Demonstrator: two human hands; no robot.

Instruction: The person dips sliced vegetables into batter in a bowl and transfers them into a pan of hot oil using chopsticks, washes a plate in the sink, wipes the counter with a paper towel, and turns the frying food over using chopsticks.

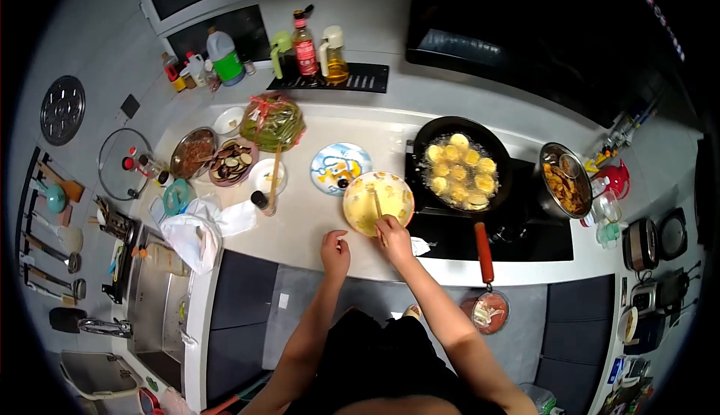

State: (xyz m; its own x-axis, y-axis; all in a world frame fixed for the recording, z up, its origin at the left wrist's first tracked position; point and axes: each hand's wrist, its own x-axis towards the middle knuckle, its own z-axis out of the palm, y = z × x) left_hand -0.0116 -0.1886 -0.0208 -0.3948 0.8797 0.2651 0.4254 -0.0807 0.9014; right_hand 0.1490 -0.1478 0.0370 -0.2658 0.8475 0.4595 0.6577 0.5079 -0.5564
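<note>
Stirring near the countertop's front edge [300, 254], chopsticks [377, 205] pinched in right hand [394, 239]; patterned bowl [353, 201] best braced by left hand [335, 248], half-curled, seemingly empty.

Kitchen: frying pan [504, 167] on stove [532, 250], sink [165, 321] with faucet [105, 326], ladles [73, 263] hung on wall.

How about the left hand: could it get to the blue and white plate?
Probably yes. The left hand looks empty, and bare counter lies between it and the plate. The bowl sits to the right.
</note>
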